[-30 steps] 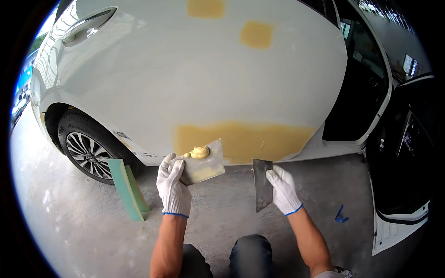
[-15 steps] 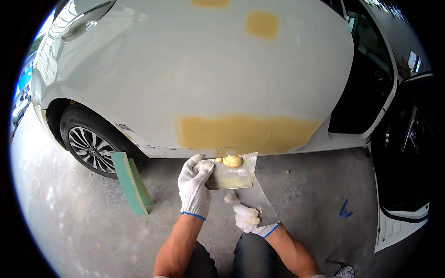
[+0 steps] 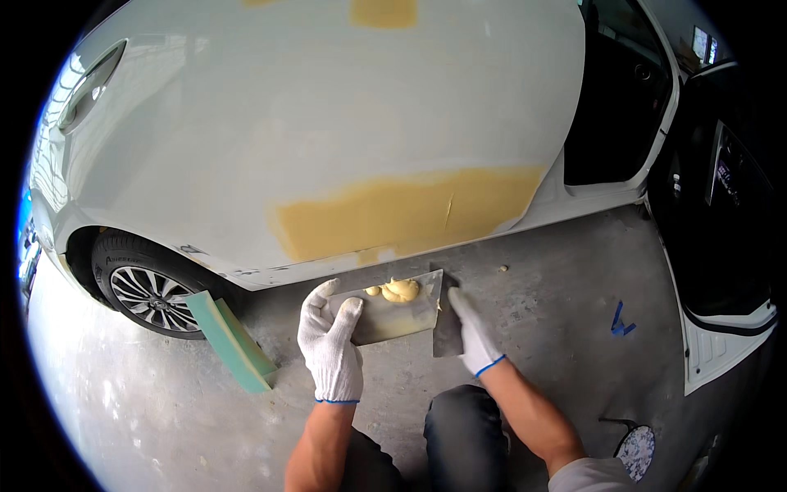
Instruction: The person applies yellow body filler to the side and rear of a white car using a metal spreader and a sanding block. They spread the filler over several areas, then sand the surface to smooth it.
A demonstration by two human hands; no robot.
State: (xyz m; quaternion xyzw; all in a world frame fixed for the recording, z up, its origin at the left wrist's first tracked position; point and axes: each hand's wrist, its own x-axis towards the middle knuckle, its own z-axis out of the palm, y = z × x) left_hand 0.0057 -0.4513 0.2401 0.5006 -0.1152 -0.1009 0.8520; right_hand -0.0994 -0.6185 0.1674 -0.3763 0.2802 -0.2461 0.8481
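My left hand (image 3: 331,348), in a white knit glove, grips one end of a flat metal putty plate (image 3: 392,325), thumb on top. A mound of yellow body filler (image 3: 401,289) and a small dab sit on the plate's far side. My right hand (image 3: 477,334), gloved too, is closed on a thin metal putty spreader (image 3: 447,328). It stands steeply at the plate's right end; whether the two touch I cannot tell. Beyond them, the white car panel (image 3: 328,115) carries a broad yellow filler patch (image 3: 402,215) low down.
A green folded strip (image 3: 234,348) leans by the car wheel (image 3: 152,287) on the left. An open car door (image 3: 730,246) stands at the right. Blue tape (image 3: 621,320) lies on the grey concrete floor (image 3: 549,295). Another filler patch (image 3: 384,11) is high on the panel.
The spreader has come from below the plate to its right end and turned steeper. My right hand has moved up and right. The view has tilted and shifted.
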